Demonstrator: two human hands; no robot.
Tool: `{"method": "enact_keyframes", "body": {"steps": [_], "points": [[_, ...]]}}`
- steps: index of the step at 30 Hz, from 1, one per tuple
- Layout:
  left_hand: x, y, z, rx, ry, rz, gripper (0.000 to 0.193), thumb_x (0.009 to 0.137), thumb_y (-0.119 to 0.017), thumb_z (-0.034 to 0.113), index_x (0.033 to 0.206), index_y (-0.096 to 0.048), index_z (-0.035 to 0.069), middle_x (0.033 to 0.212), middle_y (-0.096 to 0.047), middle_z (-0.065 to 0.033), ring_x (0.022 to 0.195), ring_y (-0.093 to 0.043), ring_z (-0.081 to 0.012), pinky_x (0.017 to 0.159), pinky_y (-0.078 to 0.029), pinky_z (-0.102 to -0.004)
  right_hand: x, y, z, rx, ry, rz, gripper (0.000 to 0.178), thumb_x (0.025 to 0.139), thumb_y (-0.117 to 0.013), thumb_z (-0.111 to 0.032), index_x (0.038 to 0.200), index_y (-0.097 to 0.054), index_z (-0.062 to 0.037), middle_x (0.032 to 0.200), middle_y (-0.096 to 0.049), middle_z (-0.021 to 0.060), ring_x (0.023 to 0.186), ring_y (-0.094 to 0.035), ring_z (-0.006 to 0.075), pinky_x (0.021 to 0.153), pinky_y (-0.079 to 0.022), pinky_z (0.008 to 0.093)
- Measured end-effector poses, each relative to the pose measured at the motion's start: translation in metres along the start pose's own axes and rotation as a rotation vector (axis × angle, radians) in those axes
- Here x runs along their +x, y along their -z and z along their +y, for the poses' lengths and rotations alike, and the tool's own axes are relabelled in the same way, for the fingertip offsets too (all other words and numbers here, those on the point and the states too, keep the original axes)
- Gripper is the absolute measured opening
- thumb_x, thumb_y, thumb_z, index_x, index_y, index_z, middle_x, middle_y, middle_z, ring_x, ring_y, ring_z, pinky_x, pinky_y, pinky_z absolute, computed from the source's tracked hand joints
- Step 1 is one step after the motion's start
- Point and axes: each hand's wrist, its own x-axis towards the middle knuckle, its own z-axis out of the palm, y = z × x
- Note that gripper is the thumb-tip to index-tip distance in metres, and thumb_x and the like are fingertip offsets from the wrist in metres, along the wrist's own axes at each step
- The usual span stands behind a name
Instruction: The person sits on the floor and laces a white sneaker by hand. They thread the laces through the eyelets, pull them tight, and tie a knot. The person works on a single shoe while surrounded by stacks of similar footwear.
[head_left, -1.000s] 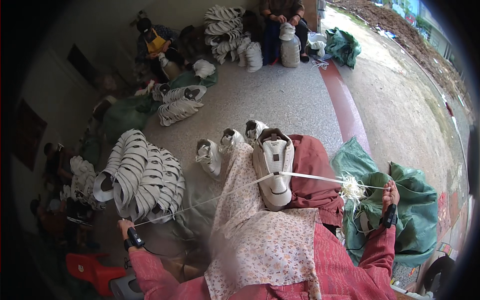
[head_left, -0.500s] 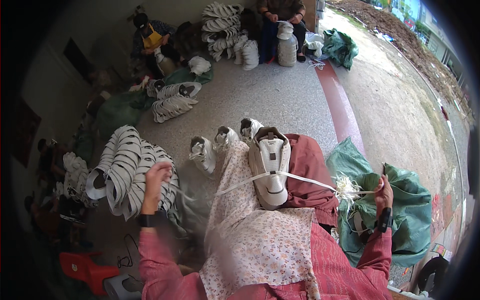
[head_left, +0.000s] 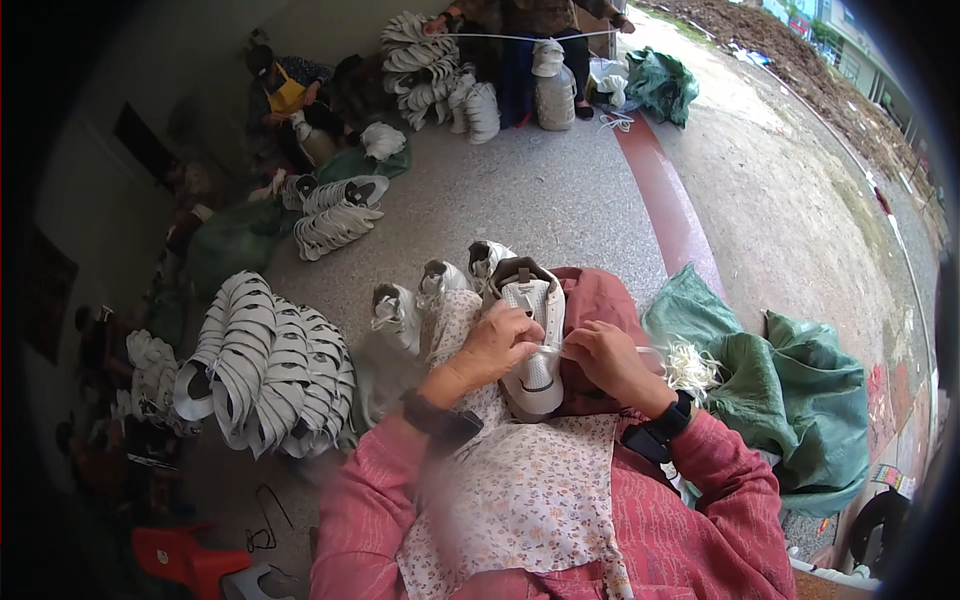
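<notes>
A white and grey shoe upper with a brown collar rests toe toward me on my lap, over the flowered apron and dark red trousers. A white shoelace crosses its front. My left hand is over the upper's left side, thumb and fingers pinched on the lace. From the right, my right hand meets it, fingers closed on the same lace. The two hands almost touch above the tongue, and they hide most of the eyelets. Several laced uppers stand just beyond my left knee.
Nested stacks of uppers stand at my left. A bundle of white laces lies on a green sack at my right. A red stool is at lower left. Two people sit at the back, one stretching a white lace.
My hands have come in from wide apart on both sides to meet over the shoe upper. The lace, stretched out sideways before, is now gathered between them. The person at the back has spread their arms.
</notes>
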Motion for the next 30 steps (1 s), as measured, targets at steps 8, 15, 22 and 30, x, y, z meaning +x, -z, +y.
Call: {"method": "enact_keyframes", "body": {"steps": [8,15,22,30], "points": [[0.006,-0.002,0.0,-0.225,0.175,-0.087,0.013,0.085,-0.072,0.016,0.094,-0.075,0.009,0.091,-0.065,-0.0012,0.104,-0.05,-0.0205,0.095,-0.042,-0.0338,-0.001,0.0,-0.003,0.118,0.048,-0.097,0.013,0.086,-0.061,-0.015,0.083,-0.069,-0.0065,0.082,-0.065,0.0091,0.086,-0.063,0.0292,0.081,-0.043,0.0413],[0.004,-0.002,-0.006,-0.211,0.153,-0.1,0.014,0.087,-0.071,0.018,0.097,-0.075,0.01,0.09,-0.064,0.0002,0.105,-0.049,-0.019,0.096,-0.04,-0.0327,-0.003,-0.006,-0.002,0.302,-0.078,-0.035,0.012,0.087,-0.063,-0.015,0.083,-0.068,-0.0051,0.079,-0.064,0.0082,0.083,-0.062,0.0268,0.079,-0.041,0.0397],[0.004,-0.002,-0.009,-0.26,0.161,-0.123,0.016,0.087,-0.071,0.018,0.1,-0.075,0.011,0.091,-0.065,0.0005,0.106,-0.048,-0.0186,0.097,-0.04,-0.0328,-0.001,-0.014,-0.006,0.246,-0.107,-0.025,0.012,0.086,-0.064,-0.016,0.082,-0.069,-0.0056,0.078,-0.064,0.0076,0.084,-0.063,0.026,0.08,-0.041,0.0393],[0.006,0.01,-0.004,-0.144,0.033,-0.145,0.014,0.086,-0.07,0.015,0.098,-0.075,0.008,0.086,-0.066,-0.0037,0.095,-0.055,-0.0209,0.089,-0.045,-0.0332,0.019,0.011,-0.014,-0.199,0.044,-0.009,0.033,0.079,-0.073,-0.02,0.111,-0.066,-0.0126,0.094,-0.063,0.008,0.098,-0.063,0.0256,0.088,-0.041,0.0422]]}}
